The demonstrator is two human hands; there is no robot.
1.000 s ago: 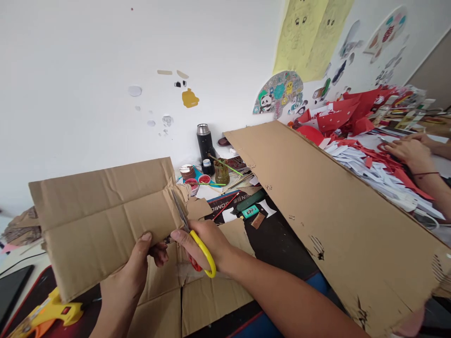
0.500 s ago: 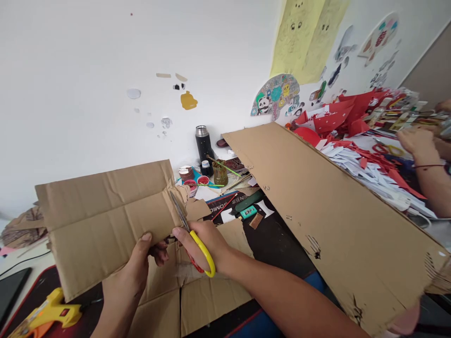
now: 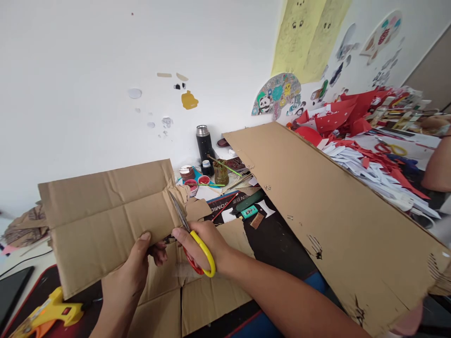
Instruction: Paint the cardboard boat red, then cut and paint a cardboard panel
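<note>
My left hand [image 3: 136, 260] pinches the lower edge of a creased piece of cardboard [image 3: 105, 220], thumb on top, holding it up at a tilt. My right hand [image 3: 207, 241] is closed round the handles of a pair of scissors [image 3: 202, 253], one loop yellow and the other red. The scissor blades lie at the cardboard's right side, where the edge is torn and crumpled. Below both hands lies another folded cardboard sheet [image 3: 214, 300] on the dark mat.
A large cardboard panel [image 3: 317, 202] slants across the right. Behind stand a black thermos [image 3: 203, 143], a murky jar [image 3: 221, 172] and paint pots. A yellow glue gun [image 3: 58, 310] lies at lower left. Paper strips [image 3: 362, 171] and another person's arm [image 3: 439, 164] are at right.
My hands, the scissors and the cardboard are almost unmoved. At the right, the other person's hand and arm have pulled back toward the edge of view, uncovering another pair of scissors.
</note>
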